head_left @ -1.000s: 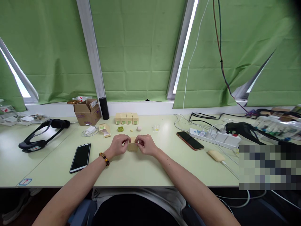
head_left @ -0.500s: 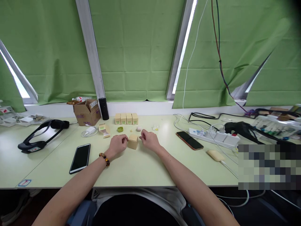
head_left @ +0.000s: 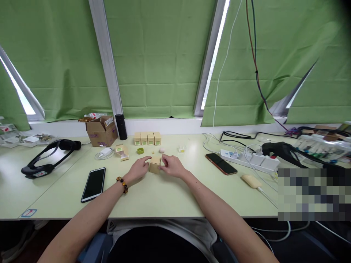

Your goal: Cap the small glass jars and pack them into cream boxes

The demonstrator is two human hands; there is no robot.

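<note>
A small tan cardboard box (head_left: 155,168) stands upright on the desk between my two hands. My left hand (head_left: 138,167) is curled at its left side, with the index finger against the upper left edge. On the other side, my right hand (head_left: 172,166) has its thumb and bent index finger at the right edge of the box. Beyond the hands lie an opened small box (head_left: 122,152), a green oval case (head_left: 140,150), a tiny yellow piece (head_left: 153,152), a pale pink piece (head_left: 162,150) and a clear piece with yellow inside (head_left: 181,149).
Several matching small boxes (head_left: 147,138) form a row at the back. Left are a phone (head_left: 93,185), a white charger (head_left: 105,152), a brown carton (head_left: 101,132) and a black cylinder (head_left: 121,127). Right are another phone (head_left: 221,163), a power strip (head_left: 249,159) and a beige mouse-shaped object (head_left: 251,180).
My right hand has moved left onto the right edge of the small cardboard box. My left index finger now reaches farther over its left edge.
</note>
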